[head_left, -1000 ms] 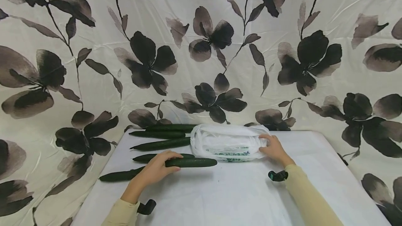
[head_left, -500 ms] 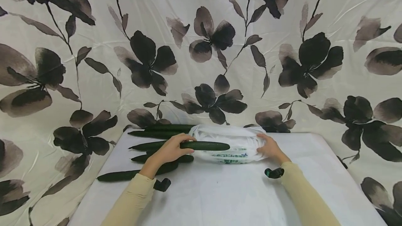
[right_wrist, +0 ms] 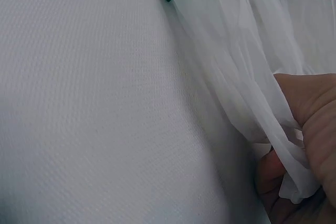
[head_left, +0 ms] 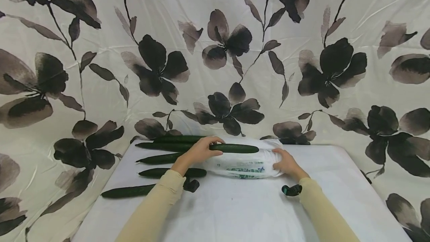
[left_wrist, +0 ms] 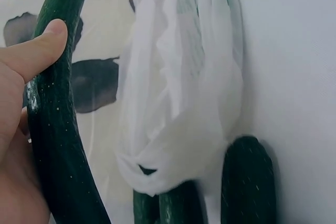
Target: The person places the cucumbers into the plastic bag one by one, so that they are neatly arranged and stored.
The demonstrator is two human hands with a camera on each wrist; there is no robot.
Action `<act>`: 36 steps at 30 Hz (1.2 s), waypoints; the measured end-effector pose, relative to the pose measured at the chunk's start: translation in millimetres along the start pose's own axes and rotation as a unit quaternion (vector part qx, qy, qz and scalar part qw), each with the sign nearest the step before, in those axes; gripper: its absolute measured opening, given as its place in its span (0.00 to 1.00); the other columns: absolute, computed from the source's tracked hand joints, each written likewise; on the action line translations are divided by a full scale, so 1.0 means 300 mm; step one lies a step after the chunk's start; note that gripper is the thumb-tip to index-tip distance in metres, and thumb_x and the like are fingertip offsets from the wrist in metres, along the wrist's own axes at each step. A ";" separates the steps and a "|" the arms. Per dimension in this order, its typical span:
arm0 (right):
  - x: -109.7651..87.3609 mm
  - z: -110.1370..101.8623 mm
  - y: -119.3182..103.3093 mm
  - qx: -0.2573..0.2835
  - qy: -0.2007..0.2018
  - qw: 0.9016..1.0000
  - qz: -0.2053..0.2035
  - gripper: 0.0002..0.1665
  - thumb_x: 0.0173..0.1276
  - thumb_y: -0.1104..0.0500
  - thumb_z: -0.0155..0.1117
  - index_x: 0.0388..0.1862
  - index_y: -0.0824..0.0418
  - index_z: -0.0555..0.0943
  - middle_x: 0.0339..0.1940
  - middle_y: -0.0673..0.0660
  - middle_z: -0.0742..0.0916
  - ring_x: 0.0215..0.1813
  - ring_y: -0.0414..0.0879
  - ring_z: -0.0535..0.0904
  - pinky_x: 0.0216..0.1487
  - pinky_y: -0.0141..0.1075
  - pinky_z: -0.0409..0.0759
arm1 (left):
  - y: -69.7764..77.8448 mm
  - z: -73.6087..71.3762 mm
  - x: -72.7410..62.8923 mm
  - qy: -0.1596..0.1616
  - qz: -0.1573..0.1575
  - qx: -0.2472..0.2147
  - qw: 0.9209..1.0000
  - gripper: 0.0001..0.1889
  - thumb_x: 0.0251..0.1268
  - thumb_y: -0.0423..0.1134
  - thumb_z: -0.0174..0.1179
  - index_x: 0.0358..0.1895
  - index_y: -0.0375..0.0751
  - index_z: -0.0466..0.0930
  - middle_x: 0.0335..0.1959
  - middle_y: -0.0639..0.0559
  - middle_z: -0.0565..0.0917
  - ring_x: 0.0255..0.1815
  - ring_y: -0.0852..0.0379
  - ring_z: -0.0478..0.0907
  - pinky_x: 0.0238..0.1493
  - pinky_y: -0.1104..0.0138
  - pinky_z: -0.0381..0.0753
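Note:
My left hand (head_left: 200, 150) holds a long dark green cucumber (head_left: 236, 148) around its middle, with the thumb (left_wrist: 52, 40) along one side in the left wrist view. In the head view this cucumber overlaps the far part of a white plastic bag (head_left: 242, 167) with green print, which lies lengthwise on the table. The thumb and fingers of my right hand (head_left: 287, 163) pinch the bag's right end; in the right wrist view a fold of thin plastic (right_wrist: 294, 166) passes between them. At the bag's left end, cucumber ends (left_wrist: 181, 203) show beneath its edge.
Several more cucumbers lie at the left of the white table (head_left: 235, 212), one (head_left: 173, 173) just beside the bag and another (head_left: 127, 191) nearer the front left. A floral cloth (head_left: 161, 70) hangs behind the table's back edge.
My left hand has carried the cucumber up and to the right, from in front of the bag to over its far part. The right hand keeps its grip on the bag's end.

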State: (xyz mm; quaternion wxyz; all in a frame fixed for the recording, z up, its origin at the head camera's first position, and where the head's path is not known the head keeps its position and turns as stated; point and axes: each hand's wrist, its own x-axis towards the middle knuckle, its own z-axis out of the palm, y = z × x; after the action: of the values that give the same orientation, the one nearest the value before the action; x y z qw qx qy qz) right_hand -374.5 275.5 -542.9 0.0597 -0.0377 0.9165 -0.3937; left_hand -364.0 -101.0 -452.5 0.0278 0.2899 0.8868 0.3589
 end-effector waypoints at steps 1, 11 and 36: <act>0.001 0.002 0.004 -0.006 0.001 1.000 -0.003 0.43 0.50 0.68 0.69 0.68 0.65 0.68 0.69 0.75 0.65 0.69 0.69 0.59 0.67 0.62 0.56 | 0.004 0.004 0.013 -0.002 0.005 0.005 1.000 0.19 0.63 0.44 0.67 0.57 0.55 0.79 0.52 0.58 0.78 0.48 0.58 0.72 0.47 0.60 0.75; 0.003 0.014 0.010 -0.001 -0.008 1.000 0.012 0.50 0.52 0.68 0.69 0.74 0.65 0.60 0.73 0.75 0.59 0.73 0.72 0.50 0.69 0.64 0.48 | 0.068 0.063 0.120 -0.020 0.013 0.044 0.999 0.20 0.64 0.47 0.66 0.58 0.54 0.79 0.44 0.58 0.77 0.40 0.57 0.72 0.38 0.63 0.75; 0.027 0.018 0.033 -0.005 0.007 1.000 -0.012 0.56 0.48 0.69 0.70 0.76 0.67 0.55 0.72 0.73 0.63 0.72 0.69 0.56 0.69 0.62 0.53 | 0.104 0.250 0.304 0.038 0.024 0.119 0.992 0.20 0.64 0.47 0.65 0.59 0.57 0.79 0.49 0.54 0.79 0.48 0.56 0.75 0.52 0.56 0.73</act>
State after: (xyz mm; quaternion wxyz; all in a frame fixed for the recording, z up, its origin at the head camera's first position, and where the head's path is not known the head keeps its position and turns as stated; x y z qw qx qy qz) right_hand -381.9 277.4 -554.4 0.0484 -0.0460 0.9182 -0.3904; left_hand -405.0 12.1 -473.2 -0.0495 0.2980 0.9166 0.2619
